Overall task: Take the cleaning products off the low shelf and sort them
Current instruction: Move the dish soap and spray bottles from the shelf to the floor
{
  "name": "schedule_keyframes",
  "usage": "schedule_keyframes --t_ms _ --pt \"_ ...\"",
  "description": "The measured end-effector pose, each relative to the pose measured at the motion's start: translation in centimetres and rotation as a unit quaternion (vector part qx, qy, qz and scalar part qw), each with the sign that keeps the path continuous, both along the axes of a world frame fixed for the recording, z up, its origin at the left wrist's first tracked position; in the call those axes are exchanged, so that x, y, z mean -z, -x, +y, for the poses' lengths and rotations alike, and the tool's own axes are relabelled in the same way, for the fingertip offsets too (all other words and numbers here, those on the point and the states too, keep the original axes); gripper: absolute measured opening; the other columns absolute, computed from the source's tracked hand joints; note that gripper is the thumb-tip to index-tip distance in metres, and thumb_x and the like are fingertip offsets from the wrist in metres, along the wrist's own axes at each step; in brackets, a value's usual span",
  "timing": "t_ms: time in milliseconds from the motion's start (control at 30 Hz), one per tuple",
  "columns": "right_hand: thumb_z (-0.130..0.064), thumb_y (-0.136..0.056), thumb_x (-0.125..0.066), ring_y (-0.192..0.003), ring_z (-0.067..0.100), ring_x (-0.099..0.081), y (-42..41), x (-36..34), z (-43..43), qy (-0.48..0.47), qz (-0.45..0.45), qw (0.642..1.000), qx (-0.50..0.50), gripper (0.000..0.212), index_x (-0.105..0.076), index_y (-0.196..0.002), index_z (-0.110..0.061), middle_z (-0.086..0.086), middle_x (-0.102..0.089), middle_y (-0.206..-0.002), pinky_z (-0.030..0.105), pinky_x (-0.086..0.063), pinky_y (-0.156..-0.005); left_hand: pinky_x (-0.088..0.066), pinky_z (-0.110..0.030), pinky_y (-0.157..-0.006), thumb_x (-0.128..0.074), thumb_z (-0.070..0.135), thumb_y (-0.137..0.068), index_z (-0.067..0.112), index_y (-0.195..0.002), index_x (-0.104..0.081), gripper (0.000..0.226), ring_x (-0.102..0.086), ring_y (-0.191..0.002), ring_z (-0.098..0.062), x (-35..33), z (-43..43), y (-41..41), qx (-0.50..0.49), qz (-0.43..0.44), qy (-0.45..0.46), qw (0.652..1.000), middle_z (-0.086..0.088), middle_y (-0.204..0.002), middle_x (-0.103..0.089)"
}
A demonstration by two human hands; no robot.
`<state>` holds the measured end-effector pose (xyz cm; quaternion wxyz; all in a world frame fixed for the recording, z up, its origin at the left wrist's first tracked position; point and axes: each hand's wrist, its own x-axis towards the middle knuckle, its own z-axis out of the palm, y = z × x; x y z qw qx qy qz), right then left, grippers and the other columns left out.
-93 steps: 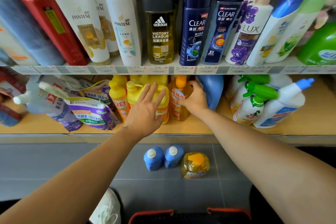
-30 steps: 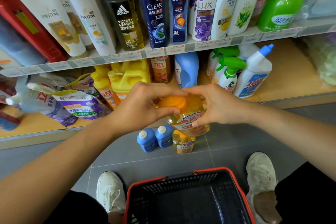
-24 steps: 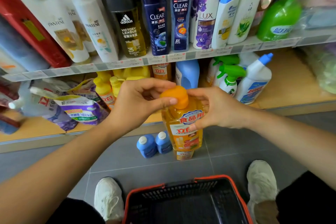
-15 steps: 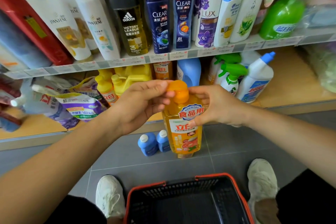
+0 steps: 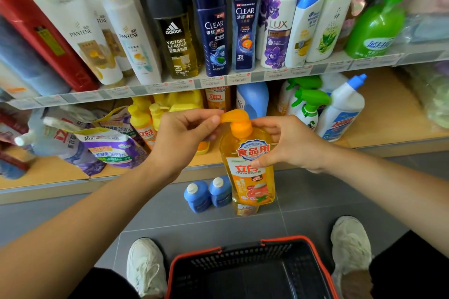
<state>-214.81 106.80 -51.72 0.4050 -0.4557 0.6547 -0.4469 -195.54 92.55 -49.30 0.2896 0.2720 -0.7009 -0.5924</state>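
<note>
Head view: one orange dish-soap bottle (image 5: 251, 177) is held upright in the air in front of the low shelf (image 5: 388, 116). The left grip (image 5: 184, 138) pinches the spout of its orange pump (image 5: 237, 120) between thumb and fingers. The right grip (image 5: 291, 145) is curled round the bottle's shoulder, fingertips on the label. On the grey tiled floor (image 5: 315, 201) below stand two blue bottles (image 5: 198, 196) with white caps, side by side. Just beside them is a second orange bottle (image 5: 245, 210), mostly hidden behind the held one. The wooden low shelf carries two green trigger sprayers (image 5: 308, 104), one white bottle with a blue nozzle (image 5: 342, 109), one blue jug (image 5: 252, 99), yellow jugs (image 5: 179, 102) too crowded to count, and purple refill pouches (image 5: 109, 148) lying at the left. The upper shelf (image 5: 243, 77) holds a row of shampoo and body-wash bottles (image 5: 175, 31). One black basket (image 5: 243, 257) with a red rim sits on the floor between two white shoes (image 5: 145, 264).
</note>
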Motion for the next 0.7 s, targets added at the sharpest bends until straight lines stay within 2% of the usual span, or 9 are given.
schedule_keyframes --t_ms 100,167,233,333,433,500,600,700 --pt "0.000 -0.058 -0.093 -0.095 0.005 -0.073 0.3 -0.2 0.1 0.012 -0.029 0.999 0.031 0.068 -0.064 -0.108 -0.035 -0.017 -0.076 -0.100 0.018 -0.058 -0.072 -0.060 -0.030 -0.084 -0.072 0.013 -0.089 0.033 -0.126 -0.064 0.043 -0.070 -0.107 -0.012 0.4 0.0 -0.1 0.044 -0.015 0.031 0.998 0.003 -0.116 -0.075" --pt "-0.007 -0.053 -0.095 -0.095 0.011 -0.074 0.5 -0.4 0.0 0.018 -0.056 0.997 0.057 0.076 -0.065 -0.120 -0.025 -0.007 -0.078 -0.101 0.025 -0.060 -0.073 -0.057 -0.035 -0.095 -0.079 0.028 -0.078 0.035 -0.140 -0.054 0.067 -0.064 -0.117 -0.010 1.0 0.3 0.0 0.064 -0.068 0.014 0.996 0.009 -0.132 -0.066" --pt "-0.021 -0.043 -0.095 -0.096 0.015 -0.075 0.5 -0.8 -0.2 0.022 -0.073 0.993 0.085 0.090 -0.064 -0.127 -0.014 0.002 -0.078 -0.104 0.032 -0.062 -0.078 -0.053 -0.040 -0.102 -0.086 0.040 -0.070 0.036 -0.145 -0.049 0.084 -0.059 -0.125 -0.009 1.9 0.6 -0.1 0.105 -0.139 0.000 0.985 0.015 -0.135 -0.062" --pt "-0.029 -0.041 -0.093 -0.096 0.018 -0.075 0.4 -1.4 -0.3 0.026 -0.103 0.987 0.123 0.088 -0.067 -0.123 -0.013 0.004 -0.078 -0.104 0.037 -0.062 -0.079 -0.051 -0.043 -0.105 -0.089 0.036 -0.072 0.033 -0.145 -0.045 0.085 -0.058 -0.128 -0.015 3.5 1.4 -0.4 0.172 -0.201 -0.028 0.964 0.012 -0.134 -0.064" --pt "-0.034 -0.046 -0.090 -0.094 0.022 -0.076 0.4 -1.9 -0.3 0.022 -0.146 0.977 0.156 0.074 -0.072 -0.114 -0.013 0.005 -0.078 -0.104 0.039 -0.061 -0.075 -0.057 -0.035 -0.096 -0.090 0.024 -0.071 0.031 -0.143 -0.039 0.089 -0.064 -0.120 -0.012 4.6 2.0 -0.6 0.209 -0.196 -0.078 0.955 0.008 -0.131 -0.066" --pt "-0.034 -0.048 -0.088 -0.092 0.024 -0.076 0.5 -2.0 -0.2 0.019 -0.183 0.967 0.178 0.067 -0.073 -0.109 -0.011 0.005 -0.078 -0.101 0.038 -0.062 -0.071 -0.058 -0.035 -0.095 -0.092 0.023 -0.069 0.031 -0.144 -0.036 0.094 -0.065 -0.118 -0.010 4.8 1.9 -0.8 0.210 -0.190 -0.092 0.955 0.007 -0.132 -0.065" --pt "-0.035 -0.055 -0.086 -0.092 0.025 -0.076 0.7 -2.1 0.2 0.005 -0.219 0.954 0.204 0.065 -0.070 -0.113 -0.009 0.007 -0.079 -0.100 0.041 -0.063 -0.075 -0.056 -0.042 -0.099 -0.087 0.021 -0.069 0.022 -0.142 -0.045 0.084 -0.067 -0.117 -0.017 4.6 1.1 -1.2 0.218 -0.194 -0.117 0.949 0.000 -0.130 -0.068" --pt "-0.031 -0.076 -0.081 -0.093 0.026 -0.076 0.8 -1.5 0.5 0.002 -0.253 0.941 0.223 0.043 -0.070 -0.112 -0.010 0.008 -0.078 -0.100 0.044 -0.063 -0.075 -0.056 -0.041 -0.096 -0.089 0.026 -0.065 0.013 -0.129 -0.061 0.070 -0.070 -0.112 -0.025 4.3 0.7 -1.6 0.220 -0.172 -0.153 0.948 -0.007 -0.121 -0.073"
